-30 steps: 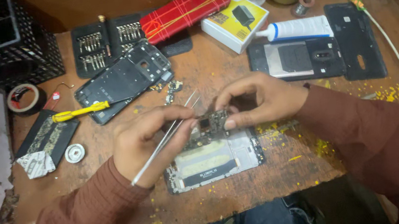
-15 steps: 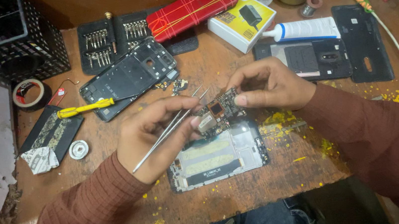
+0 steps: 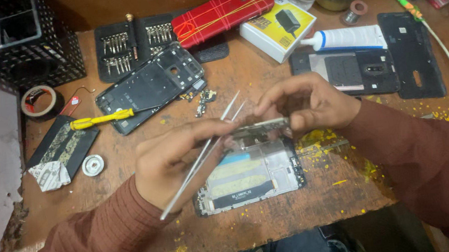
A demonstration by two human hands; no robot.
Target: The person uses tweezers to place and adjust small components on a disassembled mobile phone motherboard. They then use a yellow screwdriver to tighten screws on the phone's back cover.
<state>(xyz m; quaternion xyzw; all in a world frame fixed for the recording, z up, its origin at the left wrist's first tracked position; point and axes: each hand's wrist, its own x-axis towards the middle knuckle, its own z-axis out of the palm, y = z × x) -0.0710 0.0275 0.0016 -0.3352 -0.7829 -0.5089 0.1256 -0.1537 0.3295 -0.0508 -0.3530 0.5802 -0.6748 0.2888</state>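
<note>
My left hand holds metal tweezers that point up and to the right, and its fingertips also pinch the left end of a small circuit board. My right hand grips the board's right end. The board is seen edge-on and is held just above an opened phone body lying flat on the wooden table.
A black phone frame with a yellow screwdriver lies at the back left. Behind it are a bit set and a red case. A white tube and black phone backs lie to the right. A black crate and a tape roll are on the left.
Both hands have lifted the circuit board off the phone body and turned it from face-up to edge-on. The tweezers stay in the left hand.
</note>
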